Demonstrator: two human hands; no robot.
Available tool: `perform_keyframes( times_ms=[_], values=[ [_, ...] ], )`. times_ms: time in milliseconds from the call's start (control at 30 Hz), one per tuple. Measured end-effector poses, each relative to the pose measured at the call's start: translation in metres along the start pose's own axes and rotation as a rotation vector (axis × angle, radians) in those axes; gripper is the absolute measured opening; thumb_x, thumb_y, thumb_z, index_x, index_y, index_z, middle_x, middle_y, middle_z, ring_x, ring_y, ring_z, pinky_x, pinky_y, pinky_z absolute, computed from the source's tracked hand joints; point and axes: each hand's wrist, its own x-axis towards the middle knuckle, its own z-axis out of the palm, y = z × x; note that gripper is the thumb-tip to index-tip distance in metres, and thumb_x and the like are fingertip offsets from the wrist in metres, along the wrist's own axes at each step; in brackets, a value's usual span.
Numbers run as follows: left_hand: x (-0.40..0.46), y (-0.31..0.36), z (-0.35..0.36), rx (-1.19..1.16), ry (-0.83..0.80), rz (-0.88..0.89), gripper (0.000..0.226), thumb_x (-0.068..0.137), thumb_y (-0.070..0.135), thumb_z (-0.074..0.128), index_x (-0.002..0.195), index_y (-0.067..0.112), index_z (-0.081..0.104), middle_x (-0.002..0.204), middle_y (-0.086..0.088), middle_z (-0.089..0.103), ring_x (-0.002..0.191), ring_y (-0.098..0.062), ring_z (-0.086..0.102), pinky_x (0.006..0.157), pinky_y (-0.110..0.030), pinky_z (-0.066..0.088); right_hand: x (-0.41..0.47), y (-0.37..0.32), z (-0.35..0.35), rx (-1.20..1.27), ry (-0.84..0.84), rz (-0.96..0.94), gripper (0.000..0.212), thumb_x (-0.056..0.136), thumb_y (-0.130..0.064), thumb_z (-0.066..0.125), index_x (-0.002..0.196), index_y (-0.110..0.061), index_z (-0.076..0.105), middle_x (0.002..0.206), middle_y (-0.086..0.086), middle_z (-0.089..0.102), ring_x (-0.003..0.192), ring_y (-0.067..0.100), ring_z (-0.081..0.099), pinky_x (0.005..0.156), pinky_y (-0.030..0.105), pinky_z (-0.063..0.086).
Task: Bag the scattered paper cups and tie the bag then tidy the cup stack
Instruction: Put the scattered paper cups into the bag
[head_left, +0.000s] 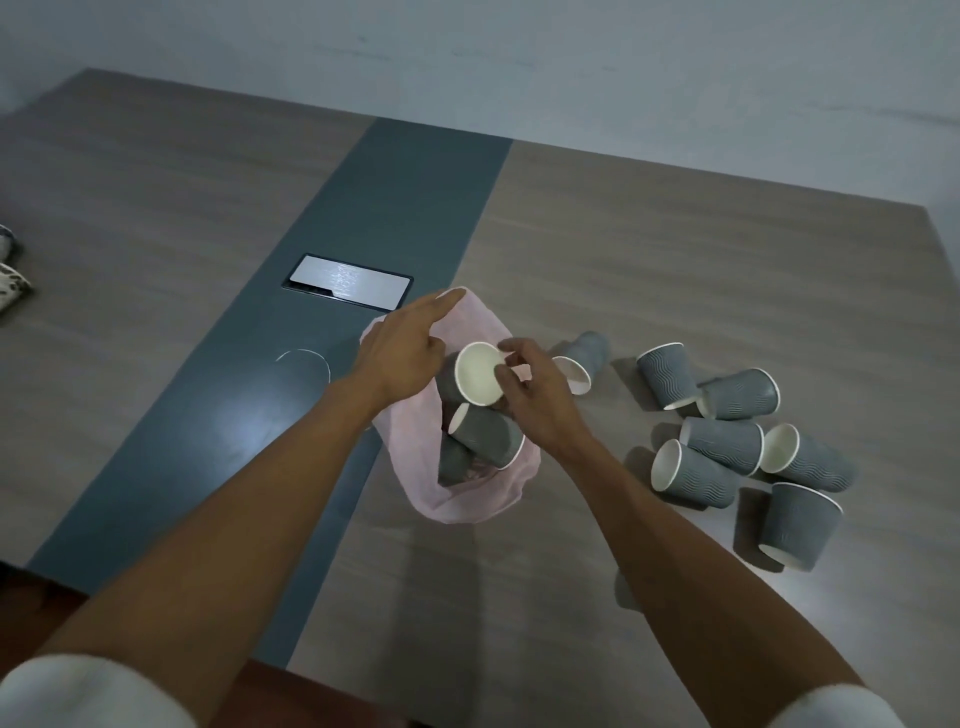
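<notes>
A pink plastic bag lies open on the table with several grey ribbed paper cups inside. My right hand pinches the rim of one grey cup with a white inside, held over the bag's mouth. My left hand holds the far edge of the bag up, its index finger stretched out. To the right, several more grey cups lie scattered on their sides. One more cup lies just beyond my right hand.
The wooden table has a dark grey strip down its middle with a metal cable hatch. A patterned object sits at the left edge. A wall runs behind the table.
</notes>
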Motion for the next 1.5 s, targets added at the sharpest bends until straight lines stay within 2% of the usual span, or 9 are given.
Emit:
perform_keyframes(
  times_ms=[67,233,367,567,767,833,1033,1233,1500],
  values=[
    [0.001,-0.002,-0.001,-0.002,-0.002,0.005,0.071,0.093,0.006,0.055,0.155,0.036,0.038,0.160,0.007,0.042,0.143,-0.023,0.044,0.114,-0.048,0.042,0.004,0.001,0.005,-0.042,0.036,0.102,0.027,0.093,-0.044,0.052,0.120,-0.038,0.052,0.107,-0.006,0.060,0.093,0.021,0.066,0.073,0.045,0.061],
    [0.006,-0.005,-0.002,0.004,0.001,0.037,0.071,0.093,0.005,0.054,0.155,0.034,0.037,0.159,0.004,0.043,0.142,-0.026,0.044,0.114,-0.051,0.041,0.012,0.025,-0.032,-0.361,0.304,0.205,0.020,0.093,-0.011,0.049,0.110,-0.018,0.057,0.107,0.006,0.063,0.094,0.033,0.062,0.076,0.036,0.047],
    [0.009,-0.003,-0.001,0.015,0.020,0.034,0.070,0.093,0.007,0.054,0.155,0.035,0.036,0.159,0.005,0.043,0.141,-0.025,0.045,0.113,-0.052,0.042,0.031,0.049,-0.054,-0.665,0.106,0.391,0.049,0.097,-0.017,0.049,0.144,-0.014,0.036,0.134,0.023,0.043,0.112,0.049,0.057,0.089,0.048,0.046],
    [0.016,-0.006,-0.006,0.031,0.039,0.004,0.071,0.093,0.009,0.055,0.155,0.037,0.036,0.159,0.007,0.042,0.141,-0.023,0.045,0.111,-0.045,0.043,0.053,0.075,-0.057,-0.725,-0.010,0.344,0.054,0.095,-0.010,0.047,0.145,-0.022,0.031,0.117,0.027,0.060,0.102,0.048,0.063,0.073,0.043,0.041],
    [0.014,-0.012,-0.015,-0.002,-0.057,0.025,0.072,0.094,0.001,0.049,0.155,0.038,0.038,0.159,0.004,0.043,0.141,-0.022,0.044,0.113,-0.037,0.039,0.033,0.048,-0.039,-0.014,0.482,0.226,0.021,0.096,-0.012,0.047,0.117,-0.016,0.047,0.098,0.007,0.067,0.088,0.023,0.066,0.076,0.045,0.054],
    [0.012,-0.016,-0.022,-0.034,-0.117,0.033,0.075,0.093,-0.005,0.044,0.155,0.037,0.038,0.161,0.004,0.040,0.146,-0.020,0.039,0.119,-0.035,0.034,0.016,0.027,-0.029,0.128,0.431,0.095,0.015,0.093,-0.005,0.053,0.104,-0.015,0.056,0.087,-0.002,0.066,0.076,0.005,0.061,0.069,0.034,0.051],
    [0.002,-0.013,-0.033,-0.065,-0.187,-0.006,0.075,0.094,-0.007,0.042,0.154,0.038,0.039,0.163,0.005,0.036,0.149,-0.017,0.035,0.123,-0.035,0.029,-0.007,-0.008,0.017,0.137,0.031,0.033,0.024,0.088,-0.015,0.060,0.109,-0.023,0.070,0.082,0.000,0.070,0.070,0.015,0.061,0.065,0.030,0.049],
    [-0.010,0.002,-0.039,-0.078,-0.154,-0.095,0.071,0.098,0.001,0.042,0.154,0.044,0.037,0.159,-0.001,0.042,0.137,-0.029,0.046,0.114,-0.038,0.039,-0.008,-0.022,0.035,0.042,-0.189,0.128,0.032,0.092,-0.018,0.067,0.120,-0.030,0.059,0.086,-0.011,0.076,0.088,0.010,0.073,0.090,0.039,0.057],
    [-0.016,0.018,-0.030,-0.048,-0.080,-0.104,0.070,0.098,0.000,0.044,0.157,0.036,0.033,0.158,-0.007,0.042,0.137,-0.034,0.046,0.113,-0.041,0.039,-0.001,0.026,-0.044,-0.311,0.413,0.148,0.029,0.090,-0.014,0.056,0.118,-0.013,0.060,0.106,0.012,0.068,0.098,0.034,0.063,0.082,0.041,0.051]
  ],
)
